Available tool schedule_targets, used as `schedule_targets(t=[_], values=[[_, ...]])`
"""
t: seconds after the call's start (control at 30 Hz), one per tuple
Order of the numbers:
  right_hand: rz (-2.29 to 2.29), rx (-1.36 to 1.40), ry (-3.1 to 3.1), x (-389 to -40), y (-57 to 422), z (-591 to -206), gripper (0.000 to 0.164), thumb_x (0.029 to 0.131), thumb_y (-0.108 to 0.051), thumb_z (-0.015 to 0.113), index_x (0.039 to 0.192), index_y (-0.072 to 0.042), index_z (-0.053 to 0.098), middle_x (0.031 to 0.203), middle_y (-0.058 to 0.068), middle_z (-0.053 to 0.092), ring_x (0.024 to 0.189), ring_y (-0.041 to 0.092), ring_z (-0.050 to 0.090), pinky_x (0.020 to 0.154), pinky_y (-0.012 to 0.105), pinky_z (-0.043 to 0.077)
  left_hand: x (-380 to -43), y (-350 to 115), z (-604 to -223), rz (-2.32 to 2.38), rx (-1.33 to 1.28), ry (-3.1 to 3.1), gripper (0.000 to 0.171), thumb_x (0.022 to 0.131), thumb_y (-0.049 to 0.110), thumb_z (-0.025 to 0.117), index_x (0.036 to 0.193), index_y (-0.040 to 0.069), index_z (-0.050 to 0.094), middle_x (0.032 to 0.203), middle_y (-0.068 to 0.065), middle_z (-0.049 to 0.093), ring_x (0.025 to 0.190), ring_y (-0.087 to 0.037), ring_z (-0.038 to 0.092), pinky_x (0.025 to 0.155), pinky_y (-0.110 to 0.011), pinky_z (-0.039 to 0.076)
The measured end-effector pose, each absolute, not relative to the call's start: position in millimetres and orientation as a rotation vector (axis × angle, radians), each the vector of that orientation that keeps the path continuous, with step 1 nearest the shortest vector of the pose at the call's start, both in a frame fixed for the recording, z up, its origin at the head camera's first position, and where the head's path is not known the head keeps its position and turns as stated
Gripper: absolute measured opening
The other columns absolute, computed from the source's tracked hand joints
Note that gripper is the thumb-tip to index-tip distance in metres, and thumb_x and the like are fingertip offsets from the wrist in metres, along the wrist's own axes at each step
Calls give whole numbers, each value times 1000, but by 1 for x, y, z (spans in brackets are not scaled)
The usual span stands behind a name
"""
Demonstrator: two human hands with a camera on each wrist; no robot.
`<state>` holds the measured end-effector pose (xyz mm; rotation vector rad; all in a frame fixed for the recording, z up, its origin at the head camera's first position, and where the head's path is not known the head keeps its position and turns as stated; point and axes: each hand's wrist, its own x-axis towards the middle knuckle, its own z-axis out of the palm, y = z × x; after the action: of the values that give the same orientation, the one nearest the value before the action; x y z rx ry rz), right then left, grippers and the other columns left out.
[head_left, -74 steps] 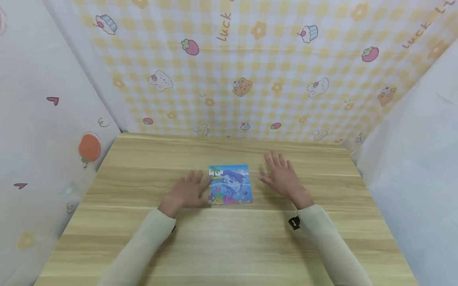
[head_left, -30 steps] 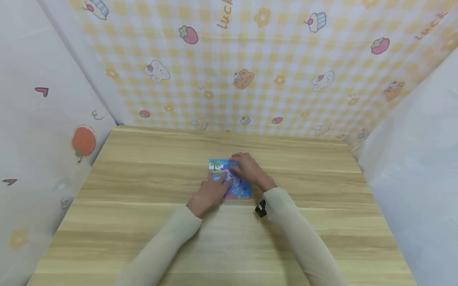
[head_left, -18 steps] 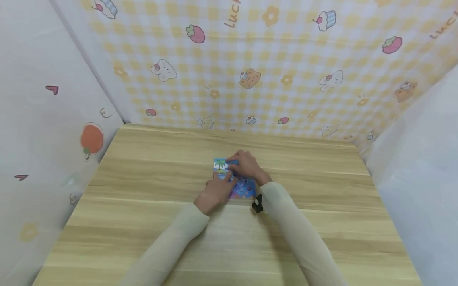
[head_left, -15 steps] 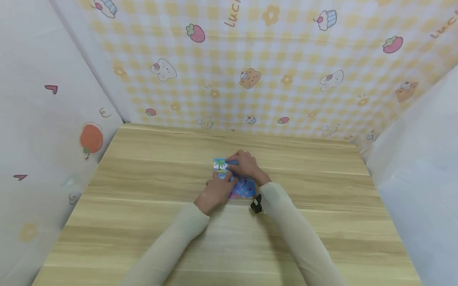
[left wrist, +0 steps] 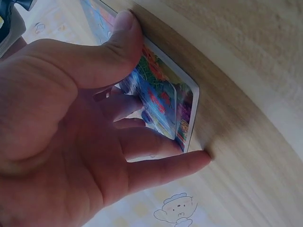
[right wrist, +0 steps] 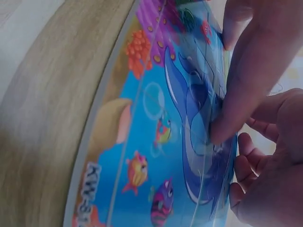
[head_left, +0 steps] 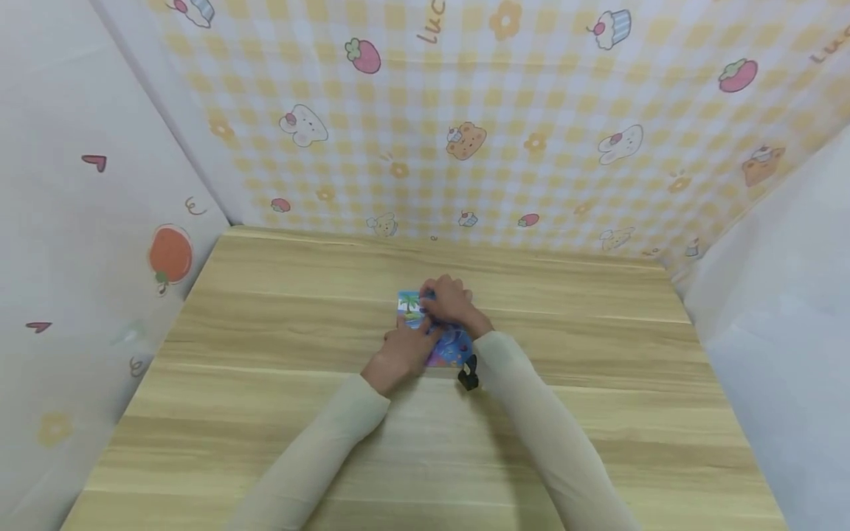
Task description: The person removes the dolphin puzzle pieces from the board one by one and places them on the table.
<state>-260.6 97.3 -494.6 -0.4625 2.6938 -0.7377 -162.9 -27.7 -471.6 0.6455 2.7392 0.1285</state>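
A thin square jigsaw puzzle board (head_left: pixel 454 345), printed with a blue dolphin, fish and coral, lies on the wooden table. Its inner picture panel sits inside a matching printed border, with a pale edge showing in the left wrist view (left wrist: pixel 163 97). My left hand (head_left: pixel 401 349) rests across the board's left part, fingers spread, its thumb lying along the near edge. At the far edge my right hand (head_left: pixel 449 301) has thumb and fingers curled in, pinching a blue part there. What exactly lies between those fingertips is hidden. In the right wrist view the board's surface (right wrist: pixel 151 156) looks glossy.
The wooden table (head_left: pixel 299 310) extends around the board on all sides. A yellow checked cloth wall (head_left: pixel 412 96) stands behind it, with white printed sheets (head_left: pixel 60 243) at the left and right. A small black device (head_left: pixel 468 374) hangs at my right wrist.
Both hands have come in from beside the board onto it. The left hand then stays put; the right fingers have curled tighter at the far edge over the last half second.
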Motion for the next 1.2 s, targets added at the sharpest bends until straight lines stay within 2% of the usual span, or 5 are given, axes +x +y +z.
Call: schedule_targets(t=[0.17,0.53,0.8,1.03,1.2], values=[[-758,-498,2663,-260,94,-492,12,96,-23,60,96,-14,69,108,8,58,109,36,48,101,62,31,-164,-26,-471,95,668,2731,69,95,0,50,156,27,33,164,-4,26,133,-62,35,75,-60,57],[-794,-476,2631,-263,92,-491,22,99,-18,58,117,-8,68,107,8,68,96,24,64,94,45,51,-168,-26,-472,23,640,2679,66,99,5,50,158,26,28,164,-5,24,136,-60,32,81,-61,56],[-915,-437,2578,-263,96,-497,17,100,-20,54,107,-11,66,95,5,68,90,22,61,106,60,33,-167,-23,-479,48,641,2671,69,98,4,51,158,27,26,165,-4,21,136,-60,31,81,-61,56],[-1202,-406,2454,-265,100,-496,11,98,-13,55,101,-7,63,94,7,65,82,19,59,80,35,49,-169,-24,-476,50,646,2701,61,100,8,50,156,24,32,164,-6,26,135,-61,33,81,-62,56],[-1210,-439,2438,-266,102,-497,11,95,-8,60,105,-6,64,95,7,65,82,17,59,75,26,47,-170,-25,-474,12,649,2677,60,101,10,49,157,24,31,164,-7,25,137,-59,32,82,-62,55]])
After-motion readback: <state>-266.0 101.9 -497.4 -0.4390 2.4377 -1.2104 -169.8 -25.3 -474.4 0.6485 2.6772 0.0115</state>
